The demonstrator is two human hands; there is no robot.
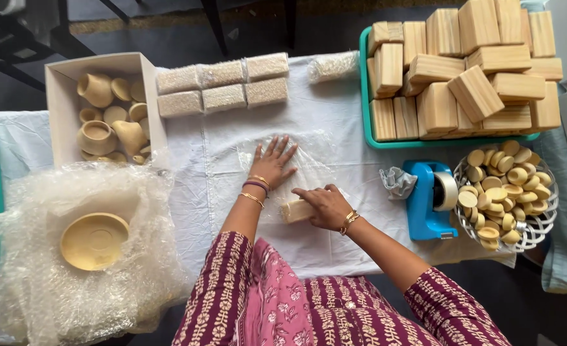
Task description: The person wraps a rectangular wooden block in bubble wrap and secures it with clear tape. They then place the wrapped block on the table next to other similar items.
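Observation:
My left hand (272, 163) lies flat with fingers spread on a clear sheet of bubble wrap (309, 168) in the middle of the white-covered table (213, 211). My right hand (324, 205) rests on top of a pale wooden block (294, 211) at the sheet's near edge, fingers curled over it. Both wrists carry gold bangles.
Several wrapped blocks (222, 86) lie in rows at the back. A teal tray (365, 96) is piled with bare wooden blocks. A blue tape dispenser (424, 202) and a white basket of round wooden pieces (540, 221) are at right. A box of wooden cups (62, 102) and a wooden saucer (94, 240) on bubble wrap are at left.

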